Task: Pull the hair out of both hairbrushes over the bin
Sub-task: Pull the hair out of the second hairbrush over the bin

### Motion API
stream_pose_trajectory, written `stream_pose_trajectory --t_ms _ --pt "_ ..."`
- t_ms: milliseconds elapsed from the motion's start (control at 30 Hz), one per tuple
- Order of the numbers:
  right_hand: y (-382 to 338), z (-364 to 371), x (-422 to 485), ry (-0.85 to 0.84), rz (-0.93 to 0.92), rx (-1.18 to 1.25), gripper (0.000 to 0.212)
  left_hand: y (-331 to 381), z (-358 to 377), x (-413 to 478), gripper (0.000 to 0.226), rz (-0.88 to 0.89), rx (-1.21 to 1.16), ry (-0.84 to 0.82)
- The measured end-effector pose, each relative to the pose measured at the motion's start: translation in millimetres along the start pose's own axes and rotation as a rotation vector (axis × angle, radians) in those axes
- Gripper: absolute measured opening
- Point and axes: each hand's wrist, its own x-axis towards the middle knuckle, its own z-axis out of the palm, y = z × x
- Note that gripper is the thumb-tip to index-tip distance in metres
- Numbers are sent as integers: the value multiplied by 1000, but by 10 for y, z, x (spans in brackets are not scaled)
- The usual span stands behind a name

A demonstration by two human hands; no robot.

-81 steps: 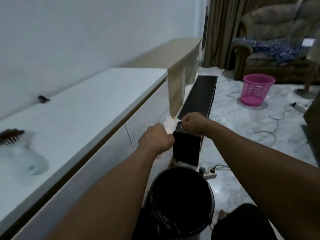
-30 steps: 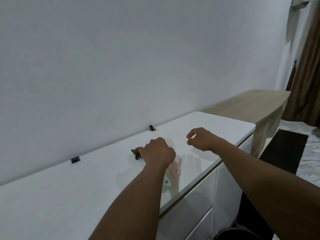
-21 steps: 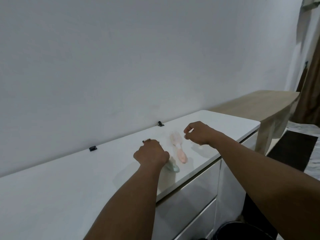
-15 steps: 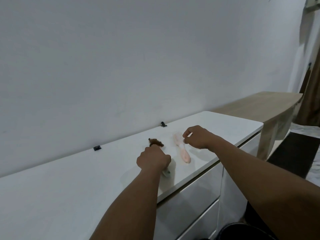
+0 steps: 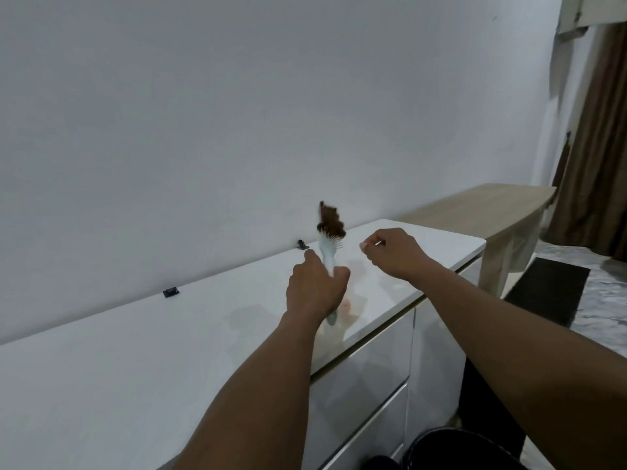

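Observation:
My left hand (image 5: 315, 286) grips the handle of a pale blue hairbrush (image 5: 329, 252) and holds it upright above the white cabinet top. A clump of brown hair (image 5: 331, 222) sits in its bristles at the top. My right hand (image 5: 393, 252) hovers just right of the brush head with thumb and forefinger pinched together; I see nothing in it. The pink hairbrush (image 5: 346, 305) lies on the cabinet top, mostly hidden behind my left hand and blurred. The black bin (image 5: 451, 449) stands on the floor at the bottom edge, below the cabinet's front.
The white cabinet (image 5: 135, 361) runs along the wall, with two small black clips (image 5: 170, 292) at its back edge. A wooden shelf (image 5: 492, 205) adjoins it on the right. A dark mat (image 5: 549, 290) lies on the floor, and a brown curtain (image 5: 597, 164) hangs at far right.
My left hand put the pink brush on the cabinet top, took the blue brush by its handle and has lifted it upright. My right hand stayed pinched beside it.

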Motion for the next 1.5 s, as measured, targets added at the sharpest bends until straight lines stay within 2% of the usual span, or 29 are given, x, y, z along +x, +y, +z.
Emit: stream_pose_trajectory --t_ms 100,233,367,467,600,767,933,1100,1200,1300,1500 --pt "89 -253 -77 72 84 104 44 265 157 -132 30 97 -104 -79" --pt "372 -592 -226 167 256 323 48 527 527 -362 30 161 -171 -195" --pt "832 -807 -398 208 423 437 45 643 993 -604 25 230 -186 -285" --pt "1292 -839 -570 211 505 500 36 657 1362 -791 24 252 -212 -365" --pt "1984 -755 -846 225 598 548 18 519 1917 -999 33 300 -110 -456" --pt "2770 -447 -1132 227 778 693 19 254 2590 -1202 33 359 20 -595" --pt "3500 -90 -1308 206 991 786 42 -48 3258 -1332 30 327 49 -750" --pt "4202 338 -1476 138 1089 743 27 -473 3831 -1509 34 276 127 -880" --pt "4537 665 -1631 113 1160 787 31 -744 4145 -1596 35 218 153 -952" --pt "4856 953 -1741 115 1197 776 19 -983 4435 -1671 35 180 192 -1019" --pt "5380 1343 -1845 114 1176 602 28 -1397 4850 -1892 28 33 160 -1083"
